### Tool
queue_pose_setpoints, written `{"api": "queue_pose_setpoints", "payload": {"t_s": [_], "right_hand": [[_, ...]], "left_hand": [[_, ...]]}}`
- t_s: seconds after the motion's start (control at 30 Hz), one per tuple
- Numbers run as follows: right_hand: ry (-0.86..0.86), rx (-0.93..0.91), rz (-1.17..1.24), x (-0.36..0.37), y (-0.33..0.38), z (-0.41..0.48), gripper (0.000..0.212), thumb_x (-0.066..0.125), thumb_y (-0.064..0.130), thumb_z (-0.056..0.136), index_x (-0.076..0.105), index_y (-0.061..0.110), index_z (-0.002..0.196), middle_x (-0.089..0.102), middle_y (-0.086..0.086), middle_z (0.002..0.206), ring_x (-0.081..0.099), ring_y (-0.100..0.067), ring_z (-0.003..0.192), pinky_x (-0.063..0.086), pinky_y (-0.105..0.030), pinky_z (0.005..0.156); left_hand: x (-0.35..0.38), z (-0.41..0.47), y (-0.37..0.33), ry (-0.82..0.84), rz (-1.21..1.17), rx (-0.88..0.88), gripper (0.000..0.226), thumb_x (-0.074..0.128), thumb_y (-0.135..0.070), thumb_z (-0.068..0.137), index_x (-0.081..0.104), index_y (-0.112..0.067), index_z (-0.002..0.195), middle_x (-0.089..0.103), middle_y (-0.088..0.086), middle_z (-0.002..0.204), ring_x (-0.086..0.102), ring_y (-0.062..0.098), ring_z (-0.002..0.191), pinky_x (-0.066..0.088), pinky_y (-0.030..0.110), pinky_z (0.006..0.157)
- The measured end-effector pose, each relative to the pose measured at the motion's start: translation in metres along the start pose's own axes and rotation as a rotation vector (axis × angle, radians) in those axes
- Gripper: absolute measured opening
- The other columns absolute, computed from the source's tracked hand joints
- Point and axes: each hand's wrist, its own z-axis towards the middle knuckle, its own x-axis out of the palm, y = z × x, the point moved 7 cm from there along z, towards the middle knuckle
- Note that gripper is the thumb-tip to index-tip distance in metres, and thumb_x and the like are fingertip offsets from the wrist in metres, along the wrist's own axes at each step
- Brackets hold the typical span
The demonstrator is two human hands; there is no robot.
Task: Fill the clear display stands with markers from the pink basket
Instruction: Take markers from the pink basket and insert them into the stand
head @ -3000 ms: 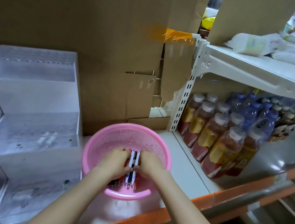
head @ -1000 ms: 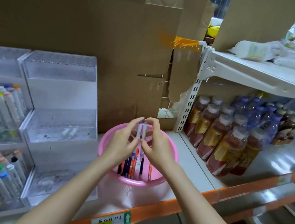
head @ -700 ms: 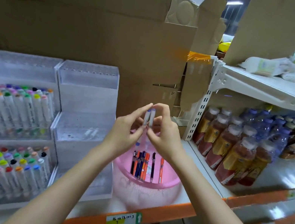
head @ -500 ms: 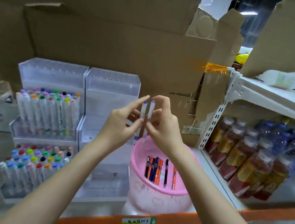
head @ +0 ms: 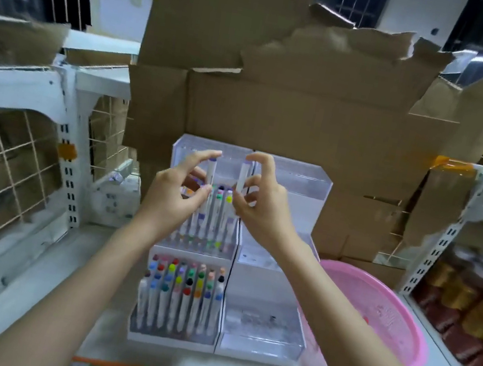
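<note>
While each hand pinches one white marker upright, the fill looks roughly half done at best.

- Grip: left hand holds a purple-capped marker between thumb and fingertips. Right hand pinches a second marker the same way. The two markers are apart, both over the middle tier of the left stand.
- Left stand: front tier packed with coloured caps, middle tier holds a row, top tier looks bare.
- Right stand, touching the left one: every tier looks unfilled, only specks.
- Pink basket sits just right of the stands, partly behind the right forearm. Contents too blurred to count.
- Left to do, as judged: seat these two, fill the top tier, then the whole right stand.
- Pose: both forearms reach forward and up, palms facing, fingers curled, index fingers arched over the caps.
</note>
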Motion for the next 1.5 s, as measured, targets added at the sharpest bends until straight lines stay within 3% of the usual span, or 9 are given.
{"api": "queue_pose_setpoints", "payload": {"t_s": [0.17,0.3,0.43,0.63,0.8,1.03,1.2,1.5], "right_hand": [[0.002,-0.016,0.004,0.045,0.021,0.01,0.048,0.061,0.0,0.087,0.037,0.019,0.123,0.059,-0.012,0.073,0.059,-0.024,0.056,0.051,-0.05,0.059],[-0.033,-0.013,-0.001,0.067,0.027,0.015,0.051,0.063,0.006,0.088,0.035,0.025,0.125,0.059,-0.004,0.077,0.062,-0.02,0.057,0.054,-0.049,0.057],[-0.092,0.017,0.018,0.081,0.029,0.013,0.05,0.067,0.007,0.087,0.041,0.023,0.127,0.055,0.01,0.078,0.062,-0.009,0.058,0.057,-0.036,0.058],[-0.126,0.035,0.033,0.09,0.032,0.006,0.052,0.068,0.006,0.087,0.043,0.021,0.129,0.053,0.012,0.078,0.063,-0.008,0.064,0.051,-0.016,0.054],[-0.157,0.049,0.034,0.094,0.031,-0.001,0.053,0.068,0.004,0.086,0.044,0.022,0.129,0.055,0.004,0.083,0.065,-0.013,0.066,0.057,-0.026,0.057],[-0.163,0.07,0.082,0.098,0.026,-0.008,0.051,0.067,0.003,0.087,0.044,0.02,0.129,0.054,0.005,0.086,0.065,-0.013,0.068,0.048,-0.014,0.053],[-0.156,0.08,0.08,0.101,0.023,-0.014,0.051,0.066,0.002,0.087,0.043,0.022,0.128,0.051,0.011,0.086,0.063,-0.01,0.067,0.054,-0.019,0.057],[-0.175,0.077,0.092,0.102,0.025,-0.019,0.049,0.064,0.003,0.089,0.042,0.024,0.127,0.051,0.012,0.088,0.065,-0.012,0.071,0.058,-0.025,0.059]], "left_hand": [[-0.039,0.001,0.028,-0.048,0.012,0.028,0.055,0.065,-0.006,0.086,0.049,-0.038,0.128,0.058,-0.007,0.084,0.059,0.005,0.072,0.05,0.017,0.068],[-0.055,0.001,0.04,-0.07,0.0,0.072,0.052,0.067,-0.003,0.084,0.053,-0.026,0.13,0.062,-0.01,0.084,0.062,0.007,0.076,0.05,0.017,0.072],[-0.057,0.0,0.051,-0.041,-0.073,0.068,0.053,0.068,-0.003,0.084,0.054,-0.024,0.13,0.064,-0.002,0.084,0.062,0.007,0.071,0.047,0.01,0.067],[-0.056,-0.001,0.065,0.003,-0.092,0.068,0.05,0.07,-0.007,0.083,0.052,-0.026,0.126,0.065,0.0,0.087,0.065,0.013,0.075,0.053,0.019,0.069],[-0.05,-0.005,0.075,0.03,-0.126,0.034,0.049,0.07,-0.01,0.084,0.05,-0.028,0.124,0.066,-0.002,0.09,0.066,0.012,0.078,0.055,0.023,0.072],[-0.044,-0.014,0.085,0.072,-0.118,0.017,0.051,0.07,-0.009,0.083,0.046,-0.038,0.118,0.065,-0.004,0.091,0.066,0.009,0.078,0.053,0.017,0.071],[-0.043,-0.017,0.089,0.05,-0.132,0.003,0.049,0.07,-0.009,0.084,0.048,-0.032,0.121,0.064,0.0,0.091,0.065,0.009,0.078,0.054,0.019,0.071],[-0.039,-0.022,0.086,0.044,-0.046,0.07,0.053,0.069,-0.009,0.084,0.044,-0.038,0.12,0.062,-0.001,0.092,0.065,0.011,0.076,0.056,0.029,0.069]]}}
